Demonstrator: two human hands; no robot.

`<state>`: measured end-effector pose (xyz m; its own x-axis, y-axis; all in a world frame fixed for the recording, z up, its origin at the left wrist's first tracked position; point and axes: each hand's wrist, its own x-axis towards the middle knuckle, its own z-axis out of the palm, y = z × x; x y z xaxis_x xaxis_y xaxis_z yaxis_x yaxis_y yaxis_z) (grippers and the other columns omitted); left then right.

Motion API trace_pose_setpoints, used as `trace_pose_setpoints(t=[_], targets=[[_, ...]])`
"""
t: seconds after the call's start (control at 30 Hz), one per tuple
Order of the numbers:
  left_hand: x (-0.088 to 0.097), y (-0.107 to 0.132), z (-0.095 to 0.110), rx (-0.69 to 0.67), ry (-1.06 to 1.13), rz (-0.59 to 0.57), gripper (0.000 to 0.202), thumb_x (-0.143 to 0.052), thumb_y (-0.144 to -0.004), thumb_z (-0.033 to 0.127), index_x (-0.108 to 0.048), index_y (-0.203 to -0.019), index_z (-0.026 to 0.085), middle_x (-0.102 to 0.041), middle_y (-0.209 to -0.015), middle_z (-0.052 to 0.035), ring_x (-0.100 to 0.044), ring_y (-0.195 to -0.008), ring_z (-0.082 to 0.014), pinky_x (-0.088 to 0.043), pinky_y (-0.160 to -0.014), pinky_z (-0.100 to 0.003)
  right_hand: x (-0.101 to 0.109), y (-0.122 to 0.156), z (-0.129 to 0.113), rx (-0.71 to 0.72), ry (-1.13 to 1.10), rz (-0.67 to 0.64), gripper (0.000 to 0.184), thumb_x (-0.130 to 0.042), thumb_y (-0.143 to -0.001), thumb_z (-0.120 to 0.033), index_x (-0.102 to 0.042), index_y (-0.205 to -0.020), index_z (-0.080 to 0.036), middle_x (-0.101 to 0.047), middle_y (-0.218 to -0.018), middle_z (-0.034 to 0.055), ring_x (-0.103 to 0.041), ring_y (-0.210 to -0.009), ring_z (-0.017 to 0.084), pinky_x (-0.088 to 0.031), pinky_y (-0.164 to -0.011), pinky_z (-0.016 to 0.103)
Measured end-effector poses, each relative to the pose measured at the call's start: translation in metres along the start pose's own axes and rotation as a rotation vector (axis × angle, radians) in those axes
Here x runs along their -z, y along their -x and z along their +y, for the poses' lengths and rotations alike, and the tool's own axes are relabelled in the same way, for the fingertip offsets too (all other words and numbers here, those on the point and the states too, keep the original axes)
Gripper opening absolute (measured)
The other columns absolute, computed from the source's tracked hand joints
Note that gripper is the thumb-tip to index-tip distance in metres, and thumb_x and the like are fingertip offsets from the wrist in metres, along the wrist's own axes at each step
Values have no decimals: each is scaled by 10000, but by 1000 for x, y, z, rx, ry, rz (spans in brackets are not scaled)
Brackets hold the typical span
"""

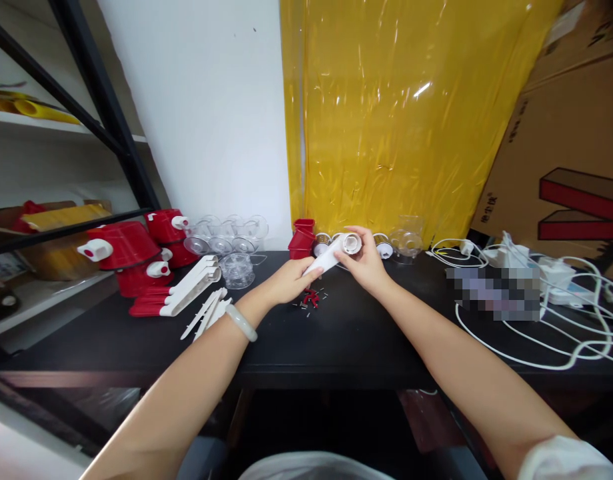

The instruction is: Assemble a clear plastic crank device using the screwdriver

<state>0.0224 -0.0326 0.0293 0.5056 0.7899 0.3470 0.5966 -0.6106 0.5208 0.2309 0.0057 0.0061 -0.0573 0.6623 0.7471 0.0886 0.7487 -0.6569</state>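
Both hands grip a white plastic handle (328, 259) with a round hollow end, tilted above the black table. My left hand (290, 279) is closed on its lower end, thumb along the side. My right hand (367, 262) is wrapped around the round end, whose opening faces me. Small red parts (311, 298) and several scattered screws (308, 315) lie on the table below. Behind the hands stand a red plastic housing (302, 239) and round metallic parts with white pieces (383, 248), partly hidden by the fingers.
To the left are stacked red housings with white knobs (124, 247), white handles with red ends (194, 287), thin white strips (206, 313) and clear plastic cups (236, 270). White cables (581, 333) tangle on the right. A yellow-wrapped panel (386, 120) and a cardboard box (551, 133) stand behind.
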Motion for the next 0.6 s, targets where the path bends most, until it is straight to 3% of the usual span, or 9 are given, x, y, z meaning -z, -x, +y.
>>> trace_pose_setpoints(t=[0.1, 0.23, 0.43, 0.6], targets=[[-1, -2, -4, -20, -38, 20, 408, -424, -924, 525, -580, -816, 164, -610, -743, -11, -547, -683, -159, -399, -643, -264, 1, 2, -2, 21, 83, -11, 601, -770, -688, -307, -493, -1217, -237, -572, -1184, 84, -592, -1014, 235, -476, -936, 430], [0, -4, -7, -49, -66, 43, 411, -431, -922, 523, -566, -764, 169, -572, -702, 5, -513, -660, -146, -385, -632, -254, -1, 3, -7, -22, 96, -4, 460, -778, -675, -319, -561, -1069, -225, -614, -1081, 56, -598, -949, 221, -478, -882, 403], [5, -2, -4, -20, 18, 11, 403, -460, -906, 537, -553, -753, 175, -517, -639, 31, -483, -608, -128, -346, -573, -235, -4, 3, -13, -67, 79, 18, 410, -790, -658, -346, -533, -953, -224, -605, -933, 17, -578, -819, 189, -472, -794, 361], [5, -1, -2, -56, -88, 57, 416, -436, -918, 539, -553, -745, 179, -555, -664, 14, -514, -636, -142, -354, -594, -241, -4, 2, -11, -57, 109, 23, 408, -782, -674, -356, -529, -966, -225, -604, -940, 24, -580, -832, 196, -473, -801, 367]])
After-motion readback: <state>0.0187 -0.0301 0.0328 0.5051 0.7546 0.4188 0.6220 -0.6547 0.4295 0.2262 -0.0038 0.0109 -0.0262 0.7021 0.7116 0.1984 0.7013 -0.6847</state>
